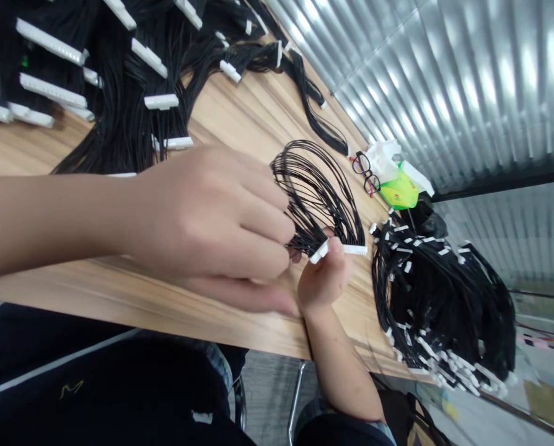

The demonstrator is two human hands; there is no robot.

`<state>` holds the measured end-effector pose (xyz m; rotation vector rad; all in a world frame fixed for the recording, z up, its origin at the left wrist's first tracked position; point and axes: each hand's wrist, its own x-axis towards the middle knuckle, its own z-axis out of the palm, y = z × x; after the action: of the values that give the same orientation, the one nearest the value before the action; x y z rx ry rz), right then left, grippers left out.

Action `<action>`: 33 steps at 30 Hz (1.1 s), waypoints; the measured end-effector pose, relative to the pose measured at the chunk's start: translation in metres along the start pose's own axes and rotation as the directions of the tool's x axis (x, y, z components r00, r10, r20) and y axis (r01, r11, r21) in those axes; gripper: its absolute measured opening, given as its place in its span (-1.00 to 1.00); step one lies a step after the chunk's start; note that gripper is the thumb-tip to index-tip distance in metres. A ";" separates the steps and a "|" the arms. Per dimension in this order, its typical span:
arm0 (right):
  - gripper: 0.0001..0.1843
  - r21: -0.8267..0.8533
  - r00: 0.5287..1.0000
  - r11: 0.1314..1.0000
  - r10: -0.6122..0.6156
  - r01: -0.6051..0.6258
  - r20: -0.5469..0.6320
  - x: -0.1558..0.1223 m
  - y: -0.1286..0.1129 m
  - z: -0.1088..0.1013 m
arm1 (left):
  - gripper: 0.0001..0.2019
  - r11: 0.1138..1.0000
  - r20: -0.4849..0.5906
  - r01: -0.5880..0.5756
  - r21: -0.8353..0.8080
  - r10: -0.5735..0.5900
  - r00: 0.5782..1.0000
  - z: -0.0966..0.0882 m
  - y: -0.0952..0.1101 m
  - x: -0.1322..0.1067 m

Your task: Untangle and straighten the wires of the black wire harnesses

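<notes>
The right hand (pixel 326 275) is pinching a white connector (pixel 354 249) near the table's (pixel 258 118) near edge, its black wire loop (pixel 314 198) rising beside the left hand (pixel 212 229), curled there, grip hidden. A connector-tipped heap (pixel 439 303) is lying at the right end, more bundles (pixel 119 105) along the far edge.

Black wires (pixel 316 232) end in white connectors (pixel 354 249) across a tan, streaky wood-grained tabletop (pixel 253 118).

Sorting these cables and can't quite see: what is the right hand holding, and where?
The right hand pinches a white connector near its middle, with the thumb over it. Black wires loop out from the connector.
</notes>
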<state>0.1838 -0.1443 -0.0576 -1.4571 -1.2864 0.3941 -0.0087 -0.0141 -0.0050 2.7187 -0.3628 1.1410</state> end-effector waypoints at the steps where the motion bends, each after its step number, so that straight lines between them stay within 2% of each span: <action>1: -0.58 0.028 0.998 1.000 0.013 -0.011 -0.061 0.002 -0.003 0.002 | -0.53 0.996 0.020 0.018 -0.086 -0.016 1.000 -0.003 0.003 0.000; 3: -0.57 0.061 0.984 0.998 0.010 0.000 -0.177 0.005 -0.007 0.005 | -0.51 0.973 0.056 0.090 -0.212 -0.080 0.995 -0.005 0.007 0.001; 5: -0.56 0.068 0.984 0.998 -0.005 0.018 -0.178 0.006 -0.007 0.004 | -0.47 0.964 0.082 0.172 -0.204 -0.158 0.984 -0.004 0.008 0.001; 8: -0.56 0.053 0.996 0.997 -0.056 0.059 -0.072 0.003 0.001 -0.001 | -0.51 0.963 0.032 0.268 0.032 -0.269 0.963 0.001 0.003 0.001; 11: -0.61 0.013 0.989 0.990 -0.142 0.142 0.041 -0.002 0.013 -0.007 | -0.69 0.884 -0.036 0.402 0.238 -0.405 0.913 0.004 -0.005 -0.001; 13: -0.68 0.031 0.978 0.980 -0.198 0.196 0.071 -0.005 0.020 -0.009 | -0.69 0.837 -0.013 0.450 0.311 -0.470 0.883 0.004 -0.009 -0.002; 18: -0.70 0.060 0.959 0.971 -0.239 0.232 0.152 -0.008 0.024 -0.011 | -0.53 0.829 0.059 0.435 0.352 -0.483 0.873 -0.001 -0.009 -0.001; 21: -0.70 0.152 0.948 0.970 -0.221 0.189 0.229 -0.008 0.019 -0.011 | -0.44 0.828 0.096 0.465 0.314 -0.515 0.852 -0.004 -0.007 0.003; 23: -0.71 0.211 0.938 0.966 -0.204 0.147 0.279 -0.008 0.015 -0.009 | -0.37 0.846 0.102 0.443 0.296 -0.489 0.866 -0.003 -0.006 0.003; 27: -0.62 0.218 0.918 0.972 -0.167 0.092 0.359 -0.008 0.012 -0.006 | -0.53 0.898 0.079 0.337 0.282 -0.372 0.925 0.002 -0.007 -0.002; 29: -0.57 0.204 0.905 0.976 -0.156 0.078 0.397 -0.009 0.013 -0.005 | -0.62 0.912 0.079 0.333 0.240 -0.360 0.930 0.004 -0.007 -0.005; 33: -0.49 0.184 0.889 0.980 -0.155 0.081 0.432 -0.012 0.018 -0.004 | -0.60 0.929 0.080 0.344 0.135 -0.356 0.931 0.004 -0.007 -0.007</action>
<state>0.1913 -0.1532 -0.0761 -1.1791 -1.6558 0.7654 -0.0089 -0.0073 -0.0130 2.7954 0.1828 0.9512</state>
